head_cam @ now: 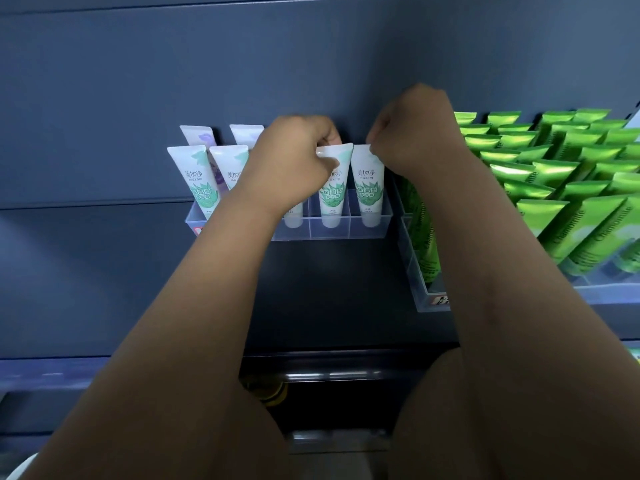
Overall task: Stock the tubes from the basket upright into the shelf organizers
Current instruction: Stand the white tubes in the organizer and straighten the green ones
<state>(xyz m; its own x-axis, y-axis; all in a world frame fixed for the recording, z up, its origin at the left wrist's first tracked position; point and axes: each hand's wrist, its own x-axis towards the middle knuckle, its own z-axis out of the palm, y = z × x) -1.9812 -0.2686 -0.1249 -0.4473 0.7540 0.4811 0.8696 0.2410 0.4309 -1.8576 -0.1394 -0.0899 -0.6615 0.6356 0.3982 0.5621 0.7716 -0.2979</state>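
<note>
pinching the flat crimped top of a smooth white plastic tube with green leaf print (331, 199), the left hand (294, 157) curls its fingers round that edge, while the right hand (412, 140) pinches the crimped corner of the matching white tube (369, 192) just beside it. both tubes stand upright, cap down, in neighbouring front compartments of a clear, square-walled plastic organizer (367, 232) on the dark matte shelf (329, 296). glossy metallic green tubes (554, 188) crowd a second clear tray (415, 271) to the right.
</note>
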